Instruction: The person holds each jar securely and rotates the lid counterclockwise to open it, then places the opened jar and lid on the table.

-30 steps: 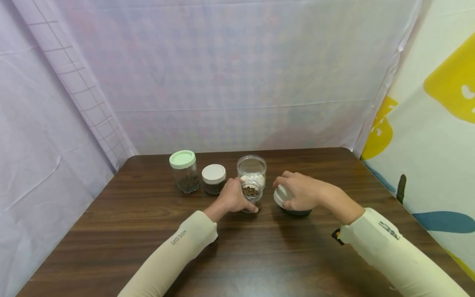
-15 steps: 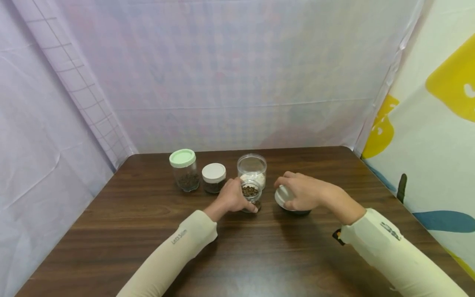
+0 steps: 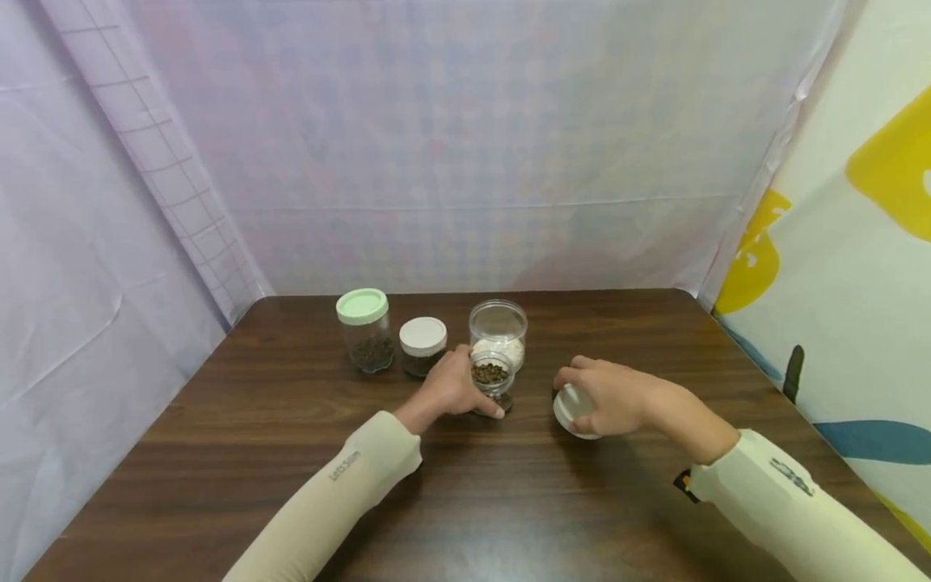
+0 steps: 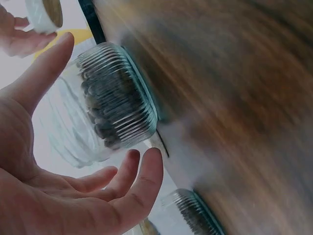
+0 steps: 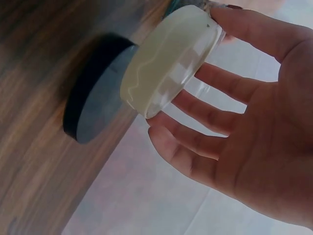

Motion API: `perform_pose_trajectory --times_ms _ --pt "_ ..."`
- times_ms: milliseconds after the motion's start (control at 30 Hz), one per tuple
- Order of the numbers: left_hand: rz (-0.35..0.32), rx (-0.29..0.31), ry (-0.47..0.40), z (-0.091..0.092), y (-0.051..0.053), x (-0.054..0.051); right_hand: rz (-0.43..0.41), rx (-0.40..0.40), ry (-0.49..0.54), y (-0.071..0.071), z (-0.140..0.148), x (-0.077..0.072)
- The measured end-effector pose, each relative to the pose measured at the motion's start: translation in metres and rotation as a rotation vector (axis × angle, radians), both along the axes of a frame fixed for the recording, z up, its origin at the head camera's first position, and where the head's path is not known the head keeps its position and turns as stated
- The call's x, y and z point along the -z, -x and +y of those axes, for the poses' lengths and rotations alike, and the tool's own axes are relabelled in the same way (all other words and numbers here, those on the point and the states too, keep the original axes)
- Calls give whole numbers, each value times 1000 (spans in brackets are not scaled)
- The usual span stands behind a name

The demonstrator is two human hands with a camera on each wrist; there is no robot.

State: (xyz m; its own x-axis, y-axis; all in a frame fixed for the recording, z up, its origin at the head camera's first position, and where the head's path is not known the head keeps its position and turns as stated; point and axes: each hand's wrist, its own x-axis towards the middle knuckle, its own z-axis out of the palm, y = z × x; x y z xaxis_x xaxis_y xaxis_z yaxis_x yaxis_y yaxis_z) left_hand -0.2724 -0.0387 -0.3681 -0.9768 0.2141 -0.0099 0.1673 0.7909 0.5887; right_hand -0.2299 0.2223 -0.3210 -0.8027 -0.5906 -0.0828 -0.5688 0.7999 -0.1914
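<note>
In the head view, the left hand (image 3: 452, 386) hides the left side of the bean jar (image 3: 500, 388), which covers the lower front of the clear jar (image 3: 498, 322) toward the table's (image 3: 240, 453) far edge. The right hand (image 3: 614, 396) covers part of the white lid (image 3: 572, 408) and nearly all the black lid (image 5: 95, 98). The table's near edge is cut off. Lettering (image 3: 791, 475) on the right sleeve (image 3: 815, 509) is too small to read.

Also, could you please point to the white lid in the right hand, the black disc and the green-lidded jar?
Held white lid (image 5: 158, 61): right wrist view, outer side.
Black disc (image 5: 103, 95): right wrist view, flat face.
Green-lidded jar (image 3: 369, 339): head view, clear wall.
</note>
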Motion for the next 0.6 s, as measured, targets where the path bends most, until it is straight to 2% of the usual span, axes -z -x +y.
perform_pose_trajectory --times_ms 200,367,600 --pt "-20 34 -9 -8 -5 -7 -18 -23 -3 -11 -5 4" --pt "-60 74 -63 -20 -7 -18 -36 -32 -19 -15 -11 8" --pt "-103 53 -137 -33 -13 -33 -55 -31 -23 -19 -15 14"
